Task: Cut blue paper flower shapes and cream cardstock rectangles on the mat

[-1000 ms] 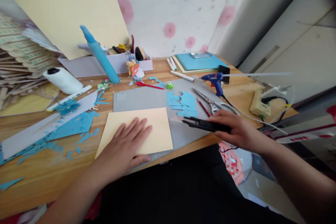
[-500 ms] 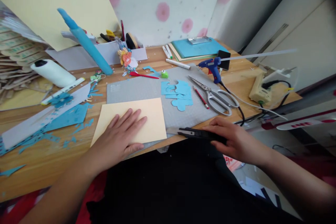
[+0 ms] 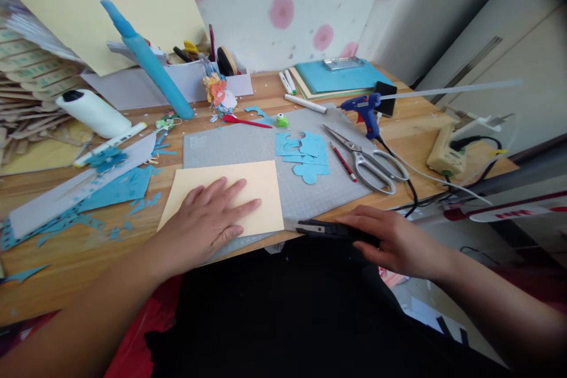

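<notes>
My left hand [image 3: 212, 221] lies flat with fingers spread on a folded or single sheet of cream paper [image 3: 266, 189], at the front of a grey cutting mat [image 3: 310, 201]. In my right hand [image 3: 385, 236] is a black utility knife [image 3: 328, 228], held low by the table's front edge. Its tip is close to the paper's near right corner; whether they touch I cannot tell. Beyond the paper, blue paper cutouts [image 3: 305, 153] lie on the mat. A red pencil [image 3: 343, 162] and large scissors [image 3: 367, 162] rest to their right.
A blue glue gun [image 3: 365, 109] with a long stick stands at the back right, near a power strip [image 3: 445, 150]. Blue paper scraps [image 3: 119, 189] cover the left side. Behind are a white organizer [image 3: 177, 84], markers [image 3: 305, 103] and stacked coloured sheets [image 3: 343, 78].
The knife has come slightly left, nearer the paper's corner. My left hand has shifted a little to the right on the sheet, fingers spread wider. The whole view has moved slightly.
</notes>
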{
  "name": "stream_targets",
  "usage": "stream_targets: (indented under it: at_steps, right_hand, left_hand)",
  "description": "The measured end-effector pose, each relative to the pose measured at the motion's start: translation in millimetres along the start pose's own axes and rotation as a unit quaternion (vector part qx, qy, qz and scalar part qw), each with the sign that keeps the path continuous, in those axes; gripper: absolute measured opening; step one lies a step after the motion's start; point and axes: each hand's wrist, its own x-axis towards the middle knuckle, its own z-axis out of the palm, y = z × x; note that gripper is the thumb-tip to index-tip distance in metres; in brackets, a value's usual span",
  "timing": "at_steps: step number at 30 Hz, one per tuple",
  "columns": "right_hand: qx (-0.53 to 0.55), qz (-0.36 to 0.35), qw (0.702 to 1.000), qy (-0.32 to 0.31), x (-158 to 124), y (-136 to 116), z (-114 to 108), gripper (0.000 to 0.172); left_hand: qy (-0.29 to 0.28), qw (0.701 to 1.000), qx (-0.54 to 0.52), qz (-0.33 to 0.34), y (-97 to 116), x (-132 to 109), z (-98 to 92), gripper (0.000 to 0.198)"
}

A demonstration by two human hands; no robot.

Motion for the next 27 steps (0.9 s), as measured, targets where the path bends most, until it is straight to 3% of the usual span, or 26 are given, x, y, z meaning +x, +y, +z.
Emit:
stream_targets:
  at_steps: [6, 12, 20, 27]
  right_hand:
    - [-0.022, -0.026, 0.999, 0.033, -15.9, 3.5, 5.6, 0.04]
    - [-0.068, -0.056, 0.995, 0.041, -28.1, 14.3, 15.9, 0.041]
    - [-0.071, -0.06, 0.995, 0.047, -39.3, 21.4, 32.6, 0.043]
    - [-0.058, -0.038, 0.997, 0.044, -38.3, 7.5, 41.5, 0.044]
  left_hand:
    - [0.01, 0.999, -0.007, 0.044, 2.5, 6.1, -10.0, 0.044]
    - [0.019, 0.993, -0.017, 0.118, 4.5, 11.0, 2.8, 0.051]
    - [-0.026, 0.994, -0.002, 0.11, 4.9, 13.1, 3.6, 0.052]
    - [-0.037, 0.994, -0.005, 0.103, 7.0, 13.0, 0.6, 0.051]
